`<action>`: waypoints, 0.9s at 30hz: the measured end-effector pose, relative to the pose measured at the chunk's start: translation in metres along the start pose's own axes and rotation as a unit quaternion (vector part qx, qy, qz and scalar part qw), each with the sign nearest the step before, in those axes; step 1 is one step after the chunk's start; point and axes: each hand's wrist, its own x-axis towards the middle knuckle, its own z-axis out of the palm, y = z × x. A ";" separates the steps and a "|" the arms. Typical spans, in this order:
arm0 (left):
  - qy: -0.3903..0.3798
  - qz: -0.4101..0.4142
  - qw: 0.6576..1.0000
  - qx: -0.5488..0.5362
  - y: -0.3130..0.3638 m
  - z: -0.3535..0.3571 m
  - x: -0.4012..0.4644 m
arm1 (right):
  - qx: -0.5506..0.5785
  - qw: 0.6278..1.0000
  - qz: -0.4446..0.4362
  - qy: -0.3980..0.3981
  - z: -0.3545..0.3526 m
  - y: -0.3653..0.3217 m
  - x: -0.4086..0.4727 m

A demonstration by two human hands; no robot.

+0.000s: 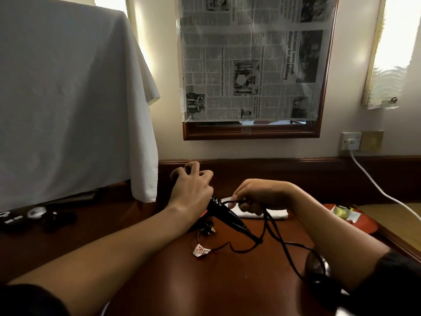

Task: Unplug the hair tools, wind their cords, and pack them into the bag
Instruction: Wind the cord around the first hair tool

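Note:
A black hair tool lies over the brown desk, its handle pointing toward me. My left hand rests on its far end with the fingers curled; what they grasp is hidden. My right hand pinches the tool's black cord just right of the handle. The cord loops down over the desk to a black plug that lies unplugged, with a white warning tag near it. No bag is in view.
A white cloth drapes a tall object on the left. A folded white towel lies behind my right hand. A white cable runs from a wall socket at right. Dark small items sit at left, a red tray at right.

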 end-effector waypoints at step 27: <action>-0.020 -0.215 0.847 -0.486 -0.041 0.047 0.013 | 0.039 0.989 -0.136 0.050 0.095 0.036 0.043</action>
